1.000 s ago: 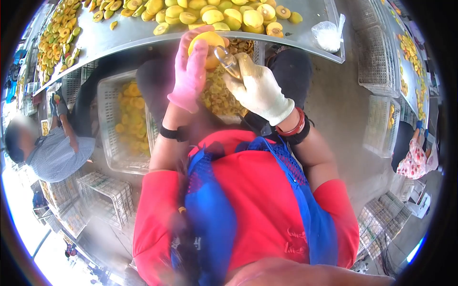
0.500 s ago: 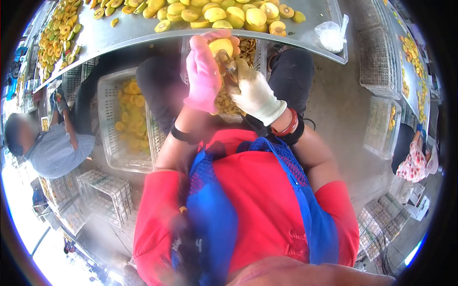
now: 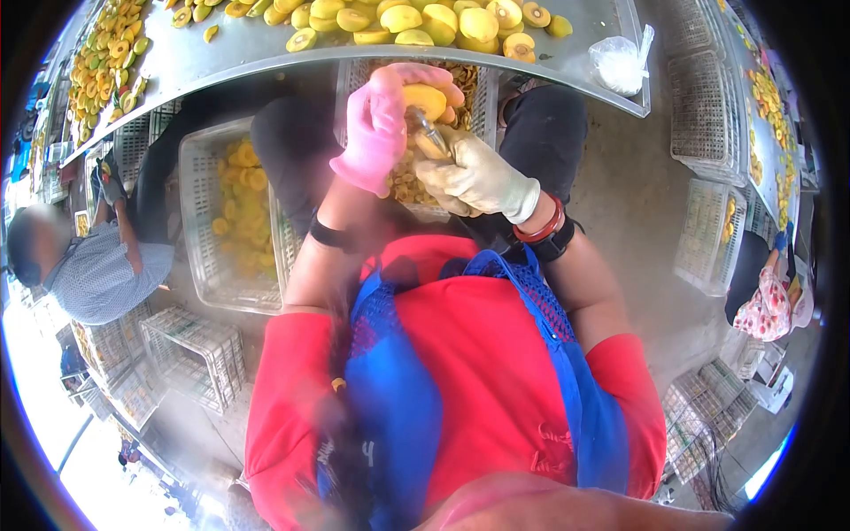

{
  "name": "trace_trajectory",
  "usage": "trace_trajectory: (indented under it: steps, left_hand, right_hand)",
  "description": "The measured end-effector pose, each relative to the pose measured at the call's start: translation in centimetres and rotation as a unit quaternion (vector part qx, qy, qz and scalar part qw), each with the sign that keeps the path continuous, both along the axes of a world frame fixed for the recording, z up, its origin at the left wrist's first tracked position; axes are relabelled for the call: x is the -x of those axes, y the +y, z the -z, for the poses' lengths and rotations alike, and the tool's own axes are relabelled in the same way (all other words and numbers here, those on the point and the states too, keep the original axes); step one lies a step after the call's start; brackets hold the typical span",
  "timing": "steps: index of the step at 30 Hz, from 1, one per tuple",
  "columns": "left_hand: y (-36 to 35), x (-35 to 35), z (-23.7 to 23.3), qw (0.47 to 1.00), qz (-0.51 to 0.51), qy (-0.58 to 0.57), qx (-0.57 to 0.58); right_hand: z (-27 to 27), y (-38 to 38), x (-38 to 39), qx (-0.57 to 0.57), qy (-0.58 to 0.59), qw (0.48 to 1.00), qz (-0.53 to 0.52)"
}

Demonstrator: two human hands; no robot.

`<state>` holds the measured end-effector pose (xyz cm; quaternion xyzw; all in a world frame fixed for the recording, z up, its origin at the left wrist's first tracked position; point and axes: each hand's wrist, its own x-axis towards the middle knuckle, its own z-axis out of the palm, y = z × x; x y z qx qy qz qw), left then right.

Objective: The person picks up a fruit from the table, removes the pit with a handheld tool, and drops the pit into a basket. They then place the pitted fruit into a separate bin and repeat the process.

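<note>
My left hand (image 3: 367, 133), in a pink glove, is closed around a yellow peach half (image 3: 427, 100) just in front of the table edge. In my right hand (image 3: 482, 175), which wears a whitish glove, is a small pitting tool (image 3: 430, 133) with a metal shaft and a brownish handle. The metal end points up at the peach half and meets its lower side; the exact contact is hidden by the fingers. Below both hands, between my knees, a crate (image 3: 485, 111) holds yellow-brown scraps.
The metal table (image 3: 257, 40) ahead bears many peach halves (image 3: 443, 26) and a clear plastic bag (image 3: 616, 66). To the left stands a white crate (image 3: 197, 221) of yellow pieces. Stacked crates (image 3: 708, 115) are at right. One person (image 3: 111, 274) sits at left, another (image 3: 763, 305) at right.
My right hand has shifted slightly down and right, turning so the tool shows more. My left hand has tilted, and more of the peach half is visible.
</note>
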<state>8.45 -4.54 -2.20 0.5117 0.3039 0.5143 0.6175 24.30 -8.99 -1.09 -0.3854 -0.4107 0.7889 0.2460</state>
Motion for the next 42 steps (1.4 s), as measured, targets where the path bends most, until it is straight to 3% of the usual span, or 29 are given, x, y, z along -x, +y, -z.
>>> trace_trajectory:
  steps: [3, 6, 9, 11, 13, 14, 16, 18, 19, 20, 21, 22, 23, 24, 27, 30, 32, 34, 36, 38, 39, 42]
  left_hand:
    - [0.3, 0.2, 1.1, 0.999, 0.015, -0.029, -0.025]
    - [0.2, 0.7, 1.0, 0.996, 0.04, 0.032, -0.067]
    - [0.0, 0.6, 0.9, 0.995, 0.079, -0.045, 0.038]
    - [-0.2, 0.3, 0.2, 0.993, 0.032, -0.04, 0.103]
    - [0.2, 0.2, -0.5, 0.986, -0.026, -0.05, 0.154]
    - [0.6, 0.9, -0.1, 0.978, -0.042, -0.116, 0.17]
    - [1.2, 2.9, -0.9, 0.957, -0.179, -0.127, 0.19]
    - [1.1, 6.8, -1.0, 0.949, -0.288, -0.058, 0.115]
    - [0.6, 9.2, -0.7, 0.936, -0.345, 0.038, 0.06]
    - [-0.1, 12.0, 0.1, 0.909, -0.395, 0.135, 0.003]
    - [-0.9, 16.6, 1.3, 0.837, -0.437, 0.328, 0.013]
    - [-1.5, 20.3, 1.9, 0.73, -0.459, 0.506, 0.02]
    - [-2.1, 21.6, 1.1, 0.668, -0.435, 0.598, 0.087]
    - [-2.5, 22.2, 0.3, 0.596, -0.404, 0.677, 0.152]
    - [-3.1, 22.6, 0.4, 0.545, -0.462, 0.696, 0.072]
    - [-0.2, 19.3, 0.9, 0.707, -0.42, 0.567, 0.054]
    - [2.3, 14.0, -0.6, 0.832, -0.362, 0.384, 0.173]
    - [5.3, 10.6, -0.4, 0.879, -0.3, 0.318, 0.19]
    - [8.5, 8.4, 1.2, 0.855, -0.253, 0.435, 0.123]
    - [11.7, 6.4, 2.5, 0.776, -0.241, 0.581, 0.05]
    - [13.5, 5.8, 3.2, 0.733, -0.208, 0.646, 0.059]
    - [16.6, 3.7, 5.5, 0.704, -0.163, 0.682, 0.116]
  right_hand:
    - [-0.6, -0.1, 0.4, -0.069, -0.025, 0.997, -0.005]
    - [-0.3, 0.2, -0.3, 0.015, 0.045, 0.998, -0.039]
    - [0.0, 0.3, -0.7, 0.122, 0.092, 0.986, -0.063]
    - [-0.4, 0.4, -0.7, 0.126, 0.076, 0.986, -0.073]
    - [1.3, 0.1, -0.2, 0.035, 0.038, 0.996, -0.076]
    - [2.2, -0.1, 0.2, -0.01, 0.019, 0.997, -0.077]
    - [2.8, -0.7, 0.6, -0.117, -0.018, 0.992, -0.042]
    - [3.2, -1.0, 0.7, -0.232, -0.076, 0.969, 0.028]
    - [2.7, -0.8, 0.1, -0.187, -0.098, 0.977, 0.023]
    - [3.0, -0.5, -0.6, -0.213, -0.141, 0.966, 0.028]
    - [3.3, -0.2, -1.2, -0.237, -0.183, 0.953, 0.034]
    - [3.7, 0.1, -1.8, -0.261, -0.225, 0.938, 0.041]
    - [4.1, 0.5, -2.5, -0.227, -0.239, 0.943, 0.033]
    - [4.3, 0.7, -2.8, -0.227, -0.235, 0.944, 0.053]
    - [4.3, 1.1, -2.8, -0.241, -0.17, 0.946, 0.133]
    - [4.5, 1.5, -2.6, -0.271, -0.198, 0.927, 0.167]
    - [4.1, 1.8, -2.5, -0.223, -0.217, 0.933, 0.179]
    - [4.6, 1.9, -2.7, -0.221, -0.231, 0.929, 0.186]
    - [4.8, 1.8, -2.8, -0.239, -0.208, 0.927, 0.2]
    - [5.2, 2.1, -3.1, -0.252, -0.206, 0.922, 0.21]
    - [5.7, 2.0, -3.1, -0.25, -0.218, 0.92, 0.21]
    - [5.4, 1.7, -2.7, -0.306, -0.246, 0.888, 0.238]
